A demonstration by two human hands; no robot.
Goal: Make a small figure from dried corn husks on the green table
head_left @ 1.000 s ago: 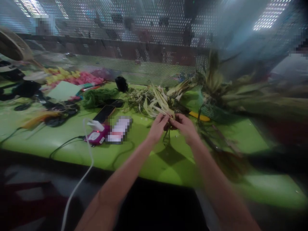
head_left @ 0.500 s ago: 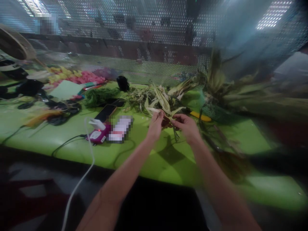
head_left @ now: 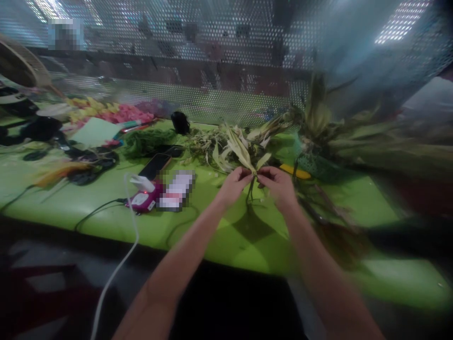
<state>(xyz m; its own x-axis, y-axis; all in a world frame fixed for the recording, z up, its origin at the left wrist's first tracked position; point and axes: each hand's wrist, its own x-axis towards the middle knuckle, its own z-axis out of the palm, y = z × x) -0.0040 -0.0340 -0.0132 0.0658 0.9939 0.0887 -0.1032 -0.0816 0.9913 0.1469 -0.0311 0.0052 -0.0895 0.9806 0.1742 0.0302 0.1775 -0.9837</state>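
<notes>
Both hands meet at a leafy stem [head_left: 241, 150] with pale yellow-green, husk-like leaves fanning up and thin stalks hanging below. My left hand [head_left: 234, 185] pinches it from the left, thumb and fingers pressed together near the leaf base. From the right, my right hand [head_left: 278, 185] pinches the same spot, its fingertips almost touching the left ones. The stem is held above the green table [head_left: 219, 245], where its shadow falls. Behind it lies a heap of dried leaves and stalks [head_left: 208, 144].
Left of my hands lie a blurred-screen phone [head_left: 176, 190], a dark phone [head_left: 155, 165] and a purple power adapter [head_left: 145, 197] with a white cable. A yellow-handled tool [head_left: 295, 171] and a large leafy bundle [head_left: 318, 127] are at the right. Perforated metal panels [head_left: 212, 99] stand behind.
My left hand has turned and moved slightly right, its fingertips now at the stem's joint beside the right ones. A pale leaf near the left fingers is no longer held out there.
</notes>
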